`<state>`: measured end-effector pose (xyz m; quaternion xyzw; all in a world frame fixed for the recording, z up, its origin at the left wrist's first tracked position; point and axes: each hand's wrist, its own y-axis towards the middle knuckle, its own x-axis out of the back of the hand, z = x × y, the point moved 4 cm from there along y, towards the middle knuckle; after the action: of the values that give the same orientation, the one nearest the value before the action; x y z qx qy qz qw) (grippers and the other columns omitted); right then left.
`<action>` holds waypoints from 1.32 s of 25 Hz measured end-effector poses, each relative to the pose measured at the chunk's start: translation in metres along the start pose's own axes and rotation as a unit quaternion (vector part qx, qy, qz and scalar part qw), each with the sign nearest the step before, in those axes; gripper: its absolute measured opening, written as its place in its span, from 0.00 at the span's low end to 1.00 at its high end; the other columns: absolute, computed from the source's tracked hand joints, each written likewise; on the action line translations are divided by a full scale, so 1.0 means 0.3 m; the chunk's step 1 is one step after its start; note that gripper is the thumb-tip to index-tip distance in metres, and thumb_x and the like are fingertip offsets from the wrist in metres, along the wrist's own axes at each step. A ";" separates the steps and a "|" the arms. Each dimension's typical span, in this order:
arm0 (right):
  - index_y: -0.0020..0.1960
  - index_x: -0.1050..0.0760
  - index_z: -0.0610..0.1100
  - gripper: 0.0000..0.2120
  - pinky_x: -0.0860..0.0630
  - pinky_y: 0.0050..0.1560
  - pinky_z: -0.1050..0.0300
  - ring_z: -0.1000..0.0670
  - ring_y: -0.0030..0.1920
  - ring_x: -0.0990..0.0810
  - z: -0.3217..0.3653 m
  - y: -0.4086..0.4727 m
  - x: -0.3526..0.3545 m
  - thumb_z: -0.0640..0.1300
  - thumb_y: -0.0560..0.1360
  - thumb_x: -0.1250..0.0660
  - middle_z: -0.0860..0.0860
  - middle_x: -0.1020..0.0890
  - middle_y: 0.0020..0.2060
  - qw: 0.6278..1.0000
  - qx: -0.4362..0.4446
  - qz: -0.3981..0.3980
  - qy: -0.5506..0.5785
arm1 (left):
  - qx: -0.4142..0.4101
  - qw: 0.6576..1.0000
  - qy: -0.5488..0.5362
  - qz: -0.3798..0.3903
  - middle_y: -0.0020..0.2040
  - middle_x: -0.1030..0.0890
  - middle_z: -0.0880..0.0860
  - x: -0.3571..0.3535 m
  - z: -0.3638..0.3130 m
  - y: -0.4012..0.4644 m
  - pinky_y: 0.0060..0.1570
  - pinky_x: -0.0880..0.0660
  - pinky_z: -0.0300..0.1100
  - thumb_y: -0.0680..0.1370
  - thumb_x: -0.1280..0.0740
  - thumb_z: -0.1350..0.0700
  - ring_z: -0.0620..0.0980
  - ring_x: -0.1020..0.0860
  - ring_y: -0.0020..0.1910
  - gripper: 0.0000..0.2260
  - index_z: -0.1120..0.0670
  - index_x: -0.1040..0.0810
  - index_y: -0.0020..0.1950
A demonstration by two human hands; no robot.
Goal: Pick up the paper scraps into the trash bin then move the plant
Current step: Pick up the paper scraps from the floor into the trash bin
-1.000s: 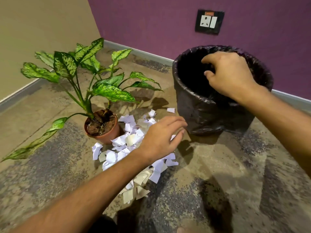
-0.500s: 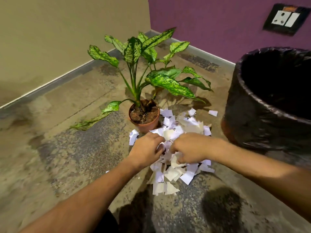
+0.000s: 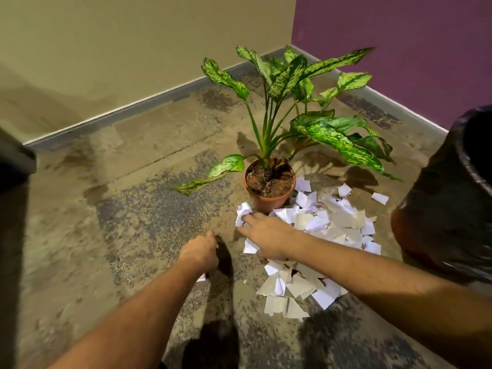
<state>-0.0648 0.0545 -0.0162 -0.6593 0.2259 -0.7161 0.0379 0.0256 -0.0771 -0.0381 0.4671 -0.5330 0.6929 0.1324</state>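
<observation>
A pile of white and grey paper scraps [image 3: 323, 227] lies on the floor in front of and to the right of the potted plant [image 3: 269, 194], a terracotta pot with speckled green leaves. The trash bin [image 3: 439, 209], lined with a black bag, stands at the right edge, partly cut off. My right hand [image 3: 266, 235] lies on the pile's left edge, fingers stretched toward a crumpled scrap [image 3: 242, 213] beside the pot. My left hand [image 3: 200, 251] is left of the pile, fingers bent down and hidden, with a small lone scrap [image 3: 201, 277] peeking out beneath it.
The spot is a room corner: a beige wall [image 3: 133, 49] on the left meets a purple wall [image 3: 399, 35] behind the plant. A dark object [image 3: 13, 169] stands at the left edge. One stray scrap [image 3: 380, 198] lies between the pile and the bin.
My right hand left the bin and came down onto the pile, then reached to its left edge. My left hand moved off the pile to the left. The view swung left.
</observation>
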 end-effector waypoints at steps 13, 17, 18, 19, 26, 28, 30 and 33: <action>0.78 0.58 0.56 0.47 0.29 0.64 0.44 0.37 0.74 0.39 -0.053 0.182 -0.125 0.62 0.71 0.31 0.45 0.60 0.78 0.989 -0.044 0.138 -0.034 | 0.062 0.989 -0.116 0.064 0.41 0.30 0.49 -0.100 0.048 0.030 0.46 0.25 0.37 0.75 0.31 0.60 0.47 0.27 0.46 0.21 0.58 0.33 0.65; 0.78 0.53 0.57 0.40 0.27 0.63 0.42 0.37 0.71 0.33 -0.047 0.174 -0.146 0.62 0.74 0.35 0.47 0.58 0.79 0.989 -0.039 0.138 -0.042 | 0.073 0.987 -0.114 0.085 0.41 0.31 0.50 -0.111 0.053 0.031 0.27 0.29 0.35 0.76 0.32 0.60 0.44 0.29 0.40 0.21 0.58 0.34 0.67; 0.78 0.51 0.56 0.39 0.27 0.62 0.41 0.36 0.70 0.32 -0.038 0.168 -0.146 0.60 0.74 0.34 0.46 0.53 0.79 0.990 -0.033 0.131 -0.046 | 0.068 0.987 -0.114 0.090 0.40 0.31 0.50 -0.110 0.045 0.034 0.26 0.28 0.34 0.76 0.33 0.60 0.44 0.28 0.38 0.19 0.59 0.33 0.66; 0.77 0.47 0.54 0.37 0.26 0.60 0.41 0.37 0.68 0.31 -0.029 0.160 -0.142 0.58 0.74 0.33 0.44 0.46 0.77 0.991 -0.023 0.122 -0.052 | 0.061 0.987 -0.116 0.093 0.40 0.30 0.50 -0.110 0.036 0.041 0.29 0.26 0.33 0.76 0.32 0.60 0.44 0.27 0.38 0.17 0.59 0.30 0.64; 0.72 0.36 0.53 0.36 0.27 0.39 0.55 0.43 0.50 0.20 -0.035 0.117 -0.053 0.62 0.69 0.30 0.46 0.23 0.55 0.996 0.031 0.071 -0.050 | 0.038 0.984 -0.150 0.091 0.55 0.19 0.57 -0.095 0.002 0.066 0.51 0.23 0.39 0.72 0.26 0.61 0.52 0.20 0.53 0.17 0.61 0.23 0.59; 0.71 0.37 0.51 0.41 0.25 0.41 0.53 0.42 0.51 0.20 -0.061 0.125 -0.063 0.67 0.65 0.29 0.45 0.23 0.55 0.995 -0.007 0.088 -0.043 | 0.043 0.984 -0.150 0.086 0.56 0.20 0.57 -0.090 0.009 0.065 0.52 0.22 0.40 0.72 0.26 0.61 0.52 0.20 0.53 0.18 0.62 0.24 0.60; 0.75 0.44 0.52 0.48 0.24 0.51 0.47 0.40 0.60 0.24 -0.059 0.116 -0.108 0.68 0.64 0.29 0.42 0.29 0.66 0.991 -0.010 0.128 -0.043 | 0.041 0.987 -0.115 0.108 0.57 0.21 0.57 -0.103 -0.001 0.045 0.54 0.23 0.42 0.71 0.25 0.59 0.53 0.21 0.55 0.20 0.61 0.25 0.61; 0.77 0.50 0.54 0.50 0.26 0.58 0.44 0.38 0.66 0.32 -0.014 0.072 -0.164 0.67 0.65 0.28 0.41 0.40 0.74 0.990 0.026 0.126 -0.055 | 0.024 0.986 -0.105 0.127 0.54 0.21 0.55 -0.123 -0.043 0.022 0.54 0.24 0.39 0.71 0.25 0.57 0.51 0.22 0.52 0.21 0.60 0.24 0.62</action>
<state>-0.0679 0.0536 -0.0699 -0.6626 0.2860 -0.6741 0.1576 0.0341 -0.0569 -0.0713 0.4686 -0.5820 0.6642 -0.0248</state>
